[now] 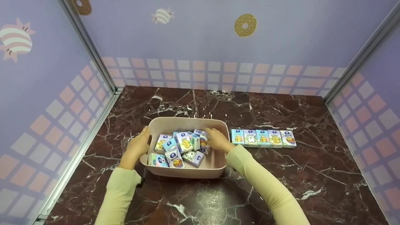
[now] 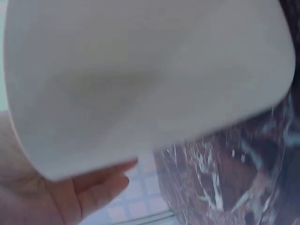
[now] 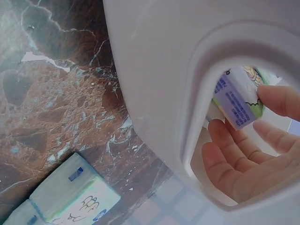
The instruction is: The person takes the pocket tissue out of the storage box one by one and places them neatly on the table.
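A beige plastic bin (image 1: 184,172) stands on the marble surface, holding a jumble of small printed tissue packs (image 1: 185,142). At its left rim my left hand (image 1: 139,144) rests with fingers fairly straight; in the left wrist view the bin wall (image 2: 140,56) covers part of that hand (image 2: 61,197). Inside the right end, my right hand (image 1: 217,140) pinches a tissue pack (image 1: 204,143). Through the bin's handle opening, the right wrist view shows fingers and thumb about this pack's (image 3: 236,105) lower end, still among the others.
Right of the bin, several tissue packs (image 1: 263,138) lie side by side in a row. Lilac panels (image 1: 200,37) with a checked border enclose the back and both sides. Dark red marble (image 1: 200,200) extends in front of the bin.
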Demonstrator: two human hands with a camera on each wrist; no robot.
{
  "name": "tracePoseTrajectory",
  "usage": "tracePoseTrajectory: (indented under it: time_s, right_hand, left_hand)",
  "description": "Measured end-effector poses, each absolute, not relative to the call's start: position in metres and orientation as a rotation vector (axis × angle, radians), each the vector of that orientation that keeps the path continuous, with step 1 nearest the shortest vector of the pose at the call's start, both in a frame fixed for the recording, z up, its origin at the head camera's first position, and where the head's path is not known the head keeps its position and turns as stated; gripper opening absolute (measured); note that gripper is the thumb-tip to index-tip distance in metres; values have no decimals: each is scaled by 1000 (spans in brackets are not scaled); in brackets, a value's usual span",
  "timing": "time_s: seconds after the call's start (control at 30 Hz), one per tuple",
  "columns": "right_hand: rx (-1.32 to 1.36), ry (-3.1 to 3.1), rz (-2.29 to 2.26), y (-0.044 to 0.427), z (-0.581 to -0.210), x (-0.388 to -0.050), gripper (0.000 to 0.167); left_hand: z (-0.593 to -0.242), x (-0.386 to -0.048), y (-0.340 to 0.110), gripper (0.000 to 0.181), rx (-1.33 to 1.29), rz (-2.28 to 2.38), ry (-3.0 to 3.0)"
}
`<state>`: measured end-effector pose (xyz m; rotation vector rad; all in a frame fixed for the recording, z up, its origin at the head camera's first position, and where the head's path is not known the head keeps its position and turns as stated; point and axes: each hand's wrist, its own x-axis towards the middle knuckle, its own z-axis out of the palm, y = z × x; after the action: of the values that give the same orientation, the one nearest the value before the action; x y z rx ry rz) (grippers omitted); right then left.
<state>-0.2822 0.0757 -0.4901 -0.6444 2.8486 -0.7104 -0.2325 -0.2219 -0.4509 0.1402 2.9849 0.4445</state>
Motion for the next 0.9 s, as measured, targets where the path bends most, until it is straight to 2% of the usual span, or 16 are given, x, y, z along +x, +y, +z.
tracePoseTrajectory:
  time_s: [0.17, 0.43, 0.53, 0.7, 0.9]
  right_hand:
    - [-633, 2831, -703, 75, -490, -282, 58]
    - [-595, 2791, -680, 75, -489, -282, 66]
    - [-626, 2803, -646, 75, -489, -282, 67]
    - [-709, 2827, -552, 75, -489, -281, 53]
    - [-628, 2829, -590, 76, -493, -283, 29]
  left_hand:
    - [-451, -255, -235, 57, 230, 562, 2890]
    - [-462, -275, -241, 75, 220, 722, 2869]
    - [-470, -275, -241, 76, 198, 807, 2869]
    - [-474, -274, -240, 74, 184, 861, 2909]
    - [-475, -274, -238, 74, 170, 809, 2920]
